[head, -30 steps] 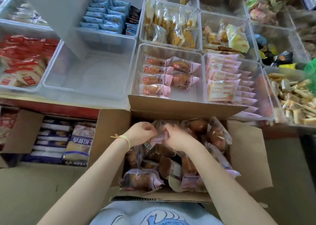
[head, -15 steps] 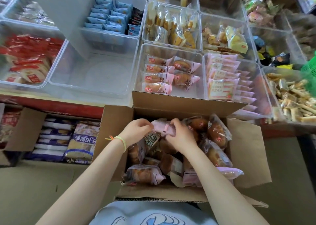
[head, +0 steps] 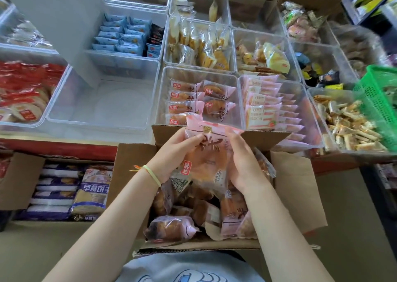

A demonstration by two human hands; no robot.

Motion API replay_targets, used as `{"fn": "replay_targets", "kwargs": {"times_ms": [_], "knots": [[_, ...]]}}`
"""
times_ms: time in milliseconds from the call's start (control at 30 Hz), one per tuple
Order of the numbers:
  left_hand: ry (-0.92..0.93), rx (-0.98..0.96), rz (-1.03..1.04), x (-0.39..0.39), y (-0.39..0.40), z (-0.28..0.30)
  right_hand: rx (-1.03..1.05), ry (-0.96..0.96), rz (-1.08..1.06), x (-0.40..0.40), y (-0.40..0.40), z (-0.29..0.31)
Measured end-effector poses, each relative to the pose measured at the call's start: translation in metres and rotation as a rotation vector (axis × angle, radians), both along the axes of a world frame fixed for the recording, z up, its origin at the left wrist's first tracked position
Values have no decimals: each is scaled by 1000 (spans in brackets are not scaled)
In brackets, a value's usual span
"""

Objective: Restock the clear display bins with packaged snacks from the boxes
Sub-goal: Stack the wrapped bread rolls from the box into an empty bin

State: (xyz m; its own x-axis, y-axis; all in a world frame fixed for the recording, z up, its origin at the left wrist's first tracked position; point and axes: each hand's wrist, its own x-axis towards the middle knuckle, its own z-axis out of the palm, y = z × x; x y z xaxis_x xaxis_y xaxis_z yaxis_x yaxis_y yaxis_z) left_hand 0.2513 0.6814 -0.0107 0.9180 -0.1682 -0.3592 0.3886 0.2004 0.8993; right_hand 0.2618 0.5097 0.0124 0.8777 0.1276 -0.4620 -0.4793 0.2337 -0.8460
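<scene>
Display shelf of clear bins (head: 240,75) beyond both hands, arranged in rows. Directly ahead of the hands, the pastry bin (head: 199,73) holds pink-wrapped round pastries in two short columns, with bare floor at its right side. To the left of it, ahead of the left hand, stands a clear bin (head: 103,123) with nothing visible inside. To the right of the pastry bin, a bin of pink flat packets (head: 264,107) standing on edge in a row. Farther left, red-wrapped round crackers (head: 23,92); farther right, small stick-shaped snacks (head: 348,125) beneath a green plastic basket (head: 378,101).

Open cardboard box (head: 296,185) directly below the hands, flaps spread, filled with loose pink-and-clear pastry packets (head: 171,228). A second open box (head: 15,180), well left of the left hand, holds blue-and-white biscuit packs (head: 92,193).

Held packet (head: 211,153): a pink-topped clear wrapper with a round golden pastry, lifted above the box, its top edge overlapping the near wall of the pastry bin. Left hand (head: 171,157) grips its left side, fingers curled over the face. Right hand (head: 242,159) grips its right side, fingers wrapped behind. A yellow-green band (head: 152,174) circles the left wrist.
</scene>
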Motion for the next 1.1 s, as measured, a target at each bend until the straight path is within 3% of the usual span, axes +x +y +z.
{"fn": "replay_targets", "kwargs": {"times_ms": [133, 300, 467, 533, 667, 733, 767, 833, 933, 1033, 1100], "knots": [[-134, 170, -197, 5, -8, 17, -85, 68, -156, 0, 7, 6], [-189, 249, -175, 20, -6, 33, -51, -126, -271, 20, -8, 20], [-177, 107, -3, 49, 4, 53, 207, -114, -480, 65, -33, 35], [-213, 49, -26, 60, -1, 60, 349, -93, -511, 79, -29, 40], [-328, -61, -6, 85, -25, 61, 369, -109, -332, 95, -8, 49], [-340, -97, 135, 99, -23, 57, 138, -154, -280, 105, -11, 50], [-353, -44, 188, 107, -18, 53, -94, -211, -300, 111, -18, 48], [-390, 269, 200, 123, -5, 50, -615, -473, -295, 124, -38, 51], [-527, 882, -52, 148, 7, 45, -1017, -888, 188, 139, -46, 68], [-634, 910, -257, 166, -5, 36, -1243, -802, 727, 156, -30, 68], [-619, 855, -237, 174, -14, 27, -1300, -649, 853, 171, -20, 57]]}}
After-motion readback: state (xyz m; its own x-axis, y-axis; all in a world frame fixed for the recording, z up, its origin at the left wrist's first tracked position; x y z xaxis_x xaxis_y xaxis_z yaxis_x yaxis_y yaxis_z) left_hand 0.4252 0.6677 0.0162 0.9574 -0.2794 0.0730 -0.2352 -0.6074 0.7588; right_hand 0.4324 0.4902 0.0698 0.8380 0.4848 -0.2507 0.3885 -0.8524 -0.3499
